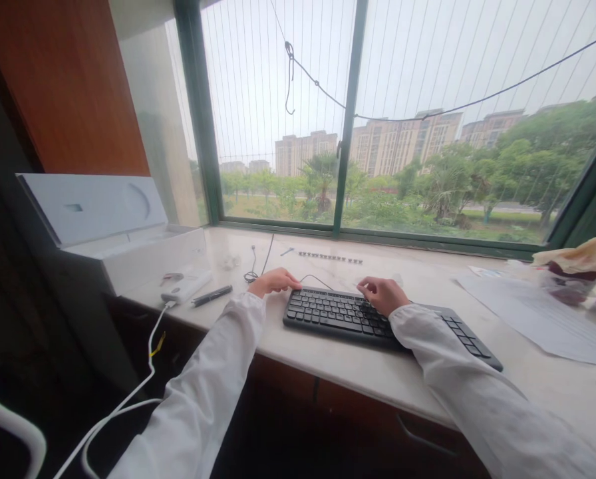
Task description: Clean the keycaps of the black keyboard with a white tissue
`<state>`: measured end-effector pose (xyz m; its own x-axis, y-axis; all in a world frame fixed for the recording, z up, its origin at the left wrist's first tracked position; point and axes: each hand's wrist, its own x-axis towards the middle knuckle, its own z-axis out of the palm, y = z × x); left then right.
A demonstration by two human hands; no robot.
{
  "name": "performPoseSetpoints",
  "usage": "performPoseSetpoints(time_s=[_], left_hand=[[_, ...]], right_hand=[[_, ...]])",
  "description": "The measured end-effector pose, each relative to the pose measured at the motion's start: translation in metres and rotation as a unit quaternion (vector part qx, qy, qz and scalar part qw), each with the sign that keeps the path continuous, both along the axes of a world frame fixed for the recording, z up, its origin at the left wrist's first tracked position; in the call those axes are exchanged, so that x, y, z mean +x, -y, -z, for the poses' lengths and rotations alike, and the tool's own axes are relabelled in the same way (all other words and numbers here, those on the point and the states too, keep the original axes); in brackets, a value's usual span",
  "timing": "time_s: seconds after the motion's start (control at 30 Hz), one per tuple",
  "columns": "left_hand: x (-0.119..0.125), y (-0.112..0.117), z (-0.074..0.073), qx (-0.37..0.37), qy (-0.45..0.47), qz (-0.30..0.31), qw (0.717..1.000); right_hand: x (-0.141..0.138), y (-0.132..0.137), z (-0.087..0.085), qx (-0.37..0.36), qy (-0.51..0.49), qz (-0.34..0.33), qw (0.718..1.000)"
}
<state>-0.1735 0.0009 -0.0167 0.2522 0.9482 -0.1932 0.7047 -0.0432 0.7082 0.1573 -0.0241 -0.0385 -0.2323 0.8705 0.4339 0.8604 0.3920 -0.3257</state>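
Observation:
A black keyboard [328,309] lies on the pale windowsill counter, its cable running off behind it. My left hand [274,282] is at its back left corner, fingers closed together on the edge. Over the keyboard's back edge, right of the middle, my right hand [384,295] has thumb and fingers pinched; anything between them is too small to make out. My right wrist and sleeve cover part of the keys. Behind the keyboard lies a line of small dark pieces [330,257], like keycaps, with a small bluish tool [287,251] to their left.
An open white box [153,259] stands at the left, near a white power adapter [185,286] with a cable and a black pen [211,296]. A thin black cable [251,275] lies behind my left hand. Paper sheets [537,313] and a plastic bag [572,283] are at the right. Windows rise behind.

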Motion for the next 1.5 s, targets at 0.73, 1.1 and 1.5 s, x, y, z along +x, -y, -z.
performPoseSetpoints(time_s=[0.73,1.1,1.5], left_hand=[[-0.004,-0.019,0.027,-0.038,0.128,-0.013,0.991],[-0.003,-0.009,0.02,-0.065,0.165,-0.003,0.984],[-0.007,-0.003,0.016,-0.015,0.096,-0.011,0.995]], right_hand=[[-0.141,-0.041,0.009,-0.155,-0.071,-0.107,0.98],[-0.14,-0.036,0.008,-0.178,-0.108,-0.101,0.973],[-0.143,-0.034,0.005,-0.153,-0.068,-0.101,0.981]])
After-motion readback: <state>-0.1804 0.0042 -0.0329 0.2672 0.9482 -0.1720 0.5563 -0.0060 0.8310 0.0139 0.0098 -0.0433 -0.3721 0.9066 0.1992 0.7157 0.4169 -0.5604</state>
